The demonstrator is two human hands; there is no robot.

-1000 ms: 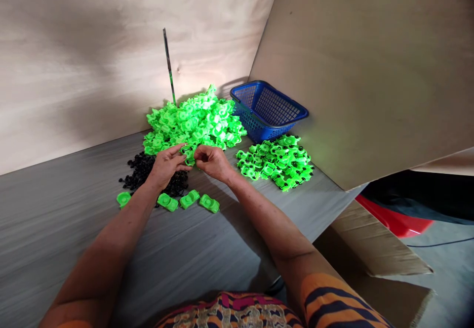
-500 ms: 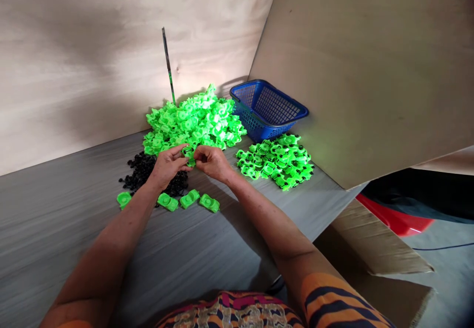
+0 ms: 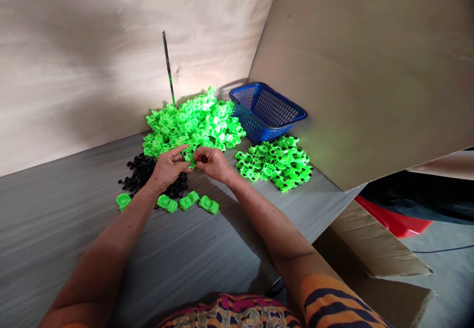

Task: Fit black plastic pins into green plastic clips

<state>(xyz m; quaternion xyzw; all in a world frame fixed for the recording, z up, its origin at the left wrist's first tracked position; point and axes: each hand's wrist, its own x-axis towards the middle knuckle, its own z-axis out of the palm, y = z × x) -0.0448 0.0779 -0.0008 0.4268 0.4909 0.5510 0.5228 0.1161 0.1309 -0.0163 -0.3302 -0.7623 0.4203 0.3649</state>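
Head view: left hand and right hand pinch one green toy car between closed fingertips. Black wheel pile lies under the left wrist on the desk.

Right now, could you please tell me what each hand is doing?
Left hand: closed on the green toy car body.
Right hand: closed, pinching the same green toy car body.

Both bare forearms reach forward and converge. The left hand and right hand meet fingertip to fingertip, fingers curled and pinched together, the left palm turned inward, the right knuckles facing up.
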